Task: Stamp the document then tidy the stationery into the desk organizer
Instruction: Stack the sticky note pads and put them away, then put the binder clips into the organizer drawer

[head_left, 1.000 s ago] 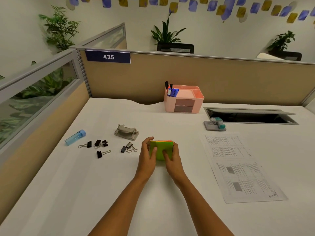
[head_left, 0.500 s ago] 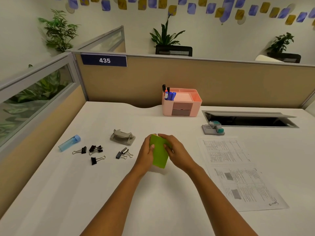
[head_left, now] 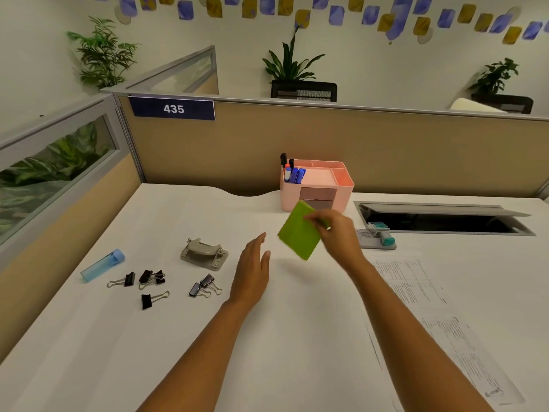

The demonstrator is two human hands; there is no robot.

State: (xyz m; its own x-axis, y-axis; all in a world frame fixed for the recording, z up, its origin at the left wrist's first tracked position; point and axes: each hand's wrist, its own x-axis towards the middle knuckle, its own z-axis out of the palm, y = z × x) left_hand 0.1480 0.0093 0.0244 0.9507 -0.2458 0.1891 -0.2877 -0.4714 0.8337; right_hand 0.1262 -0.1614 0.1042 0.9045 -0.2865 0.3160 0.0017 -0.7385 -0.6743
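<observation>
In front of my right hand [head_left: 338, 236], just past the fingertips, stands the organizer [head_left: 346, 181], and that hand pinches the green pad [head_left: 295, 233] by its right edge, clear of the desk [head_left: 297, 337]. The pad hangs tilted on one corner with its flat face toward me. Its top corner overlaps the organizer's front wall in this view, and I cannot tell whether they touch. It looks nearly square, so I judge that levelling it matters more than turning it. The wide middle compartment [head_left: 319, 175] lies forward and above the pad, so the move should be up over the rim, then down. My right hand is plainly the nearer one. My left hand [head_left: 252, 266] is open with fingers straight, holding nothing, low over the desk left of the pad. Farther left of it lie the punch [head_left: 204, 253] and clips [head_left: 151, 278], not yet tidied.
</observation>
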